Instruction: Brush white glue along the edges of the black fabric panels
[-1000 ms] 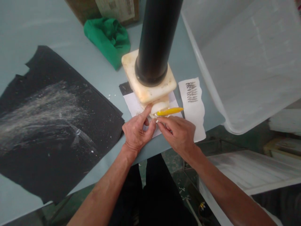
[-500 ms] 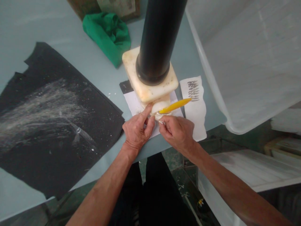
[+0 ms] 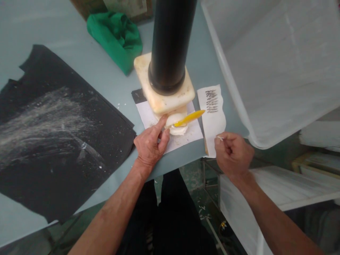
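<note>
My left hand [image 3: 152, 142] rests at the near side of a cream block [image 3: 164, 101] under a black cylinder [image 3: 171, 46]. Its index finger touches a white rounded piece [image 3: 175, 119], and its fingers are apart. A yellow tool [image 3: 190, 118] leans across that piece and some white soft material [image 3: 179, 130]. A white sheet [image 3: 191, 136] lies beneath. Off to the right, my right hand [image 3: 232, 152] is closed in a pinch on a small white bit [image 3: 219, 137], over the near end of a wavy-edged white strip [image 3: 215, 122] with dark marks.
A black sheet [image 3: 71, 141] dusted with white powder covers the table's left part. Green cloth [image 3: 117, 39] lies behind the block, near a cardboard box [image 3: 130, 9]. A large whitish bin [image 3: 239, 99] stands at the right edge.
My right hand has moved right, away from the block, with the small white bit between its fingers. My left hand stays at the block. The whole view has shifted slightly.
</note>
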`<state>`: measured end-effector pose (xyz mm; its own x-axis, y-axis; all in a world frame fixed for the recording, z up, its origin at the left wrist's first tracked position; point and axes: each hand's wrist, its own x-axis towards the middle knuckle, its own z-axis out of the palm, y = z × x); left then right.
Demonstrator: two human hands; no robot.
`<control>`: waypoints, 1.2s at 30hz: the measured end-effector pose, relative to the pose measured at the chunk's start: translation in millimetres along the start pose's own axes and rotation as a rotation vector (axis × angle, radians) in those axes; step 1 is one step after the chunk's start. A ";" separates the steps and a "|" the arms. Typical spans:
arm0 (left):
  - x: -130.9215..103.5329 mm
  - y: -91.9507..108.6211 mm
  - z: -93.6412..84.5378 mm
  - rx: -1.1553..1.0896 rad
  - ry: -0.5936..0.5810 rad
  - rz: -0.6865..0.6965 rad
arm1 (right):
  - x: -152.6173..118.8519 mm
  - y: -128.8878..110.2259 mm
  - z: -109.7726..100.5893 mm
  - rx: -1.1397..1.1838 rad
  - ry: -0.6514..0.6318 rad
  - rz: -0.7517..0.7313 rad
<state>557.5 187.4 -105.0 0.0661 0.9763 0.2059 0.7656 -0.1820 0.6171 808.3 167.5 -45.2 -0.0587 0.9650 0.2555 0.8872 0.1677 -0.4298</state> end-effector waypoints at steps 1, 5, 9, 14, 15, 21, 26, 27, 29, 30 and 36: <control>-0.1 0.1 -0.1 0.005 -0.006 -0.007 | -3.6 -2.4 -2.5 0.000 0.035 0.038; -0.1 1.2 -0.6 0.057 -0.030 -0.036 | -9.5 -25.7 11.2 0.082 0.050 0.095; -0.2 1.9 -1.6 0.064 -0.053 -0.039 | -1.5 -42.9 38.0 0.145 -0.020 -0.029; -0.2 1.8 -1.4 0.006 -0.037 -0.026 | 14.8 -40.6 48.3 0.066 -0.038 -0.187; -0.2 1.7 -1.2 0.005 -0.032 -0.024 | 17.9 -39.8 47.9 0.038 -0.058 -0.233; -0.2 2.1 -0.2 0.020 -0.021 -0.005 | 33.0 -38.3 41.4 -0.093 -0.149 -0.440; 0.3 2.2 0.7 0.003 0.008 0.010 | 41.9 -41.3 32.9 -0.062 -0.278 -0.408; 0.3 1.9 0.8 0.000 0.016 0.019 | 43.5 -42.4 31.2 -0.044 -0.309 -0.387; 0.4 1.4 1.0 0.007 0.022 0.027 | 47.1 -45.3 27.7 -0.017 -0.356 -0.356; 0.4 1.1 1.1 0.014 0.020 0.025 | 49.1 -47.1 25.9 -0.016 -0.375 -0.340; 0.3 0.8 0.9 0.008 0.005 0.015 | 58.0 -60.7 20.3 -0.138 -0.425 -0.315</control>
<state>558.7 187.7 -105.1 0.0743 0.9729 0.2188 0.7697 -0.1955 0.6077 741.7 217.4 -21.9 -0.4861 0.8734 -0.0312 0.8467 0.4618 -0.2644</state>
